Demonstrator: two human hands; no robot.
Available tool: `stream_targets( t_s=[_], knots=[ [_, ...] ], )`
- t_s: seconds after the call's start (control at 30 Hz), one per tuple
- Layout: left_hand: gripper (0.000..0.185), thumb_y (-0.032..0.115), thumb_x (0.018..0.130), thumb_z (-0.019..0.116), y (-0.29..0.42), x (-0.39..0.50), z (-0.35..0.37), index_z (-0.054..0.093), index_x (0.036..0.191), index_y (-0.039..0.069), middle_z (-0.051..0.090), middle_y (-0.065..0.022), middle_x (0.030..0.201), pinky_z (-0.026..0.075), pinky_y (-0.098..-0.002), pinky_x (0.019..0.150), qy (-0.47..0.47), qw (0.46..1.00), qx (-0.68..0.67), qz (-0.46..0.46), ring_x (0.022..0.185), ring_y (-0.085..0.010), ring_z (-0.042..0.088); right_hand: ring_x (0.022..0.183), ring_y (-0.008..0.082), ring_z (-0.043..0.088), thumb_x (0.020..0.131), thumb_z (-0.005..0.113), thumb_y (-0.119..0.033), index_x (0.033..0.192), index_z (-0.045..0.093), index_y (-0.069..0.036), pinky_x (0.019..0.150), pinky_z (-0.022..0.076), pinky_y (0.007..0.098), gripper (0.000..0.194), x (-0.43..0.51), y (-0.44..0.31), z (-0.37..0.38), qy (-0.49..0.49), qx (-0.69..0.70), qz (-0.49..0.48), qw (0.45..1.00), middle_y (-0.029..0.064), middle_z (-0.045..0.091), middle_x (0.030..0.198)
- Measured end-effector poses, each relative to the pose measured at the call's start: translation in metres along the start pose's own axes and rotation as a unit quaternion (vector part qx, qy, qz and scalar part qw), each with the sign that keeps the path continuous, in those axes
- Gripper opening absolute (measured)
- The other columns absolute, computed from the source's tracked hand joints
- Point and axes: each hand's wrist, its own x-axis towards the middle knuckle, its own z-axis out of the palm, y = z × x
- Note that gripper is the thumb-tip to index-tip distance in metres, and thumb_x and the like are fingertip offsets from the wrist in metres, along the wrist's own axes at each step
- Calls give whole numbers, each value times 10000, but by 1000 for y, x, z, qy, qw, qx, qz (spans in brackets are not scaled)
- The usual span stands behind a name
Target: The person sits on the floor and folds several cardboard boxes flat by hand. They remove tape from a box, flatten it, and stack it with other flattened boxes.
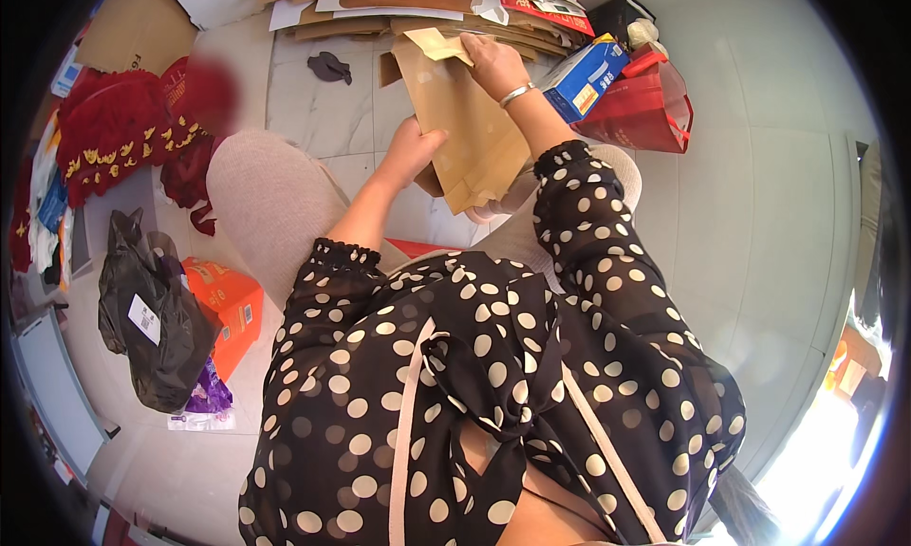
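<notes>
Between my knees I hold a brown cardboard box [470, 126], its flap raised at the far end. My left hand [415, 150] grips the box's left edge, thumb on the inner face. At the far end, my right hand [495, 66] pinches the pale yellowish flap [435, 46] near the right corner. The fingers of both hands are partly hidden behind the cardboard. Just beyond the box lies a stack of flattened cardboard [420, 12].
A blue carton [583, 76] and a red paper bag [640, 108] stand at the right. Left are a black plastic bag [164, 361], an orange box [231, 304] and dark red fabric [114, 133]. A dark crumpled item [329, 67] lies on the tiled floor [320, 112].
</notes>
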Motion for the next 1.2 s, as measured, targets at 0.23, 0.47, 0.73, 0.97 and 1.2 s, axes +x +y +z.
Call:
stream_targets(
  t_s=[0.23, 0.47, 0.73, 0.97, 1.2],
  knots=[
    [303, 136, 850, 602, 9, -1, 0, 606, 1094, -45, 648, -78, 1016, 477, -305, 809, 18, 997, -68, -12, 905, -158, 603, 919, 286, 662, 837, 598, -147, 1300, 501, -83, 783, 540, 388, 478, -5, 9, -1, 100, -43, 2, 994, 84, 627, 1218],
    [282, 120, 857, 644, 12, -2, -5, 610, 1093, -30, 652, -90, 1036, 494, -311, 829, 9, 998, -56, -2, 937, -169, 621, 1030, 283, 635, 839, 580, -118, 1332, 478, -53, 903, 497, 382, 507, -4, 26, 3, 106, -114, -7, 988, 128, 583, 1293],
    [317, 121, 850, 664, 13, -1, -15, 596, 1120, -30, 649, -88, 1034, 501, -312, 828, -20, 989, -141, -49, 935, -168, 625, 970, 281, 656, 880, 520, -88, 1163, 534, -45, 831, 520, 390, 287, 7, 47, -10, -38, -127, -62, 989, 121, 660, 1088],
    [354, 135, 863, 659, 7, 2, -22, 589, 1168, -30, 646, -74, 1096, 477, -311, 865, -57, 997, -8, -40, 986, -152, 604, 782, 357, 659, 883, 512, -127, 987, 536, -69, 678, 517, 458, 122, 16, 86, -42, -18, -31, -95, 995, 175, 662, 797],
    [321, 131, 876, 635, 13, 5, -36, 604, 1159, -18, 669, -75, 1050, 484, -309, 836, -30, 994, 103, -29, 942, -162, 617, 955, 315, 650, 842, 647, -91, 1172, 635, -148, 848, 520, 364, 335, 19, 106, -64, -75, 37, -39, 996, 125, 695, 1021]
  ],
)
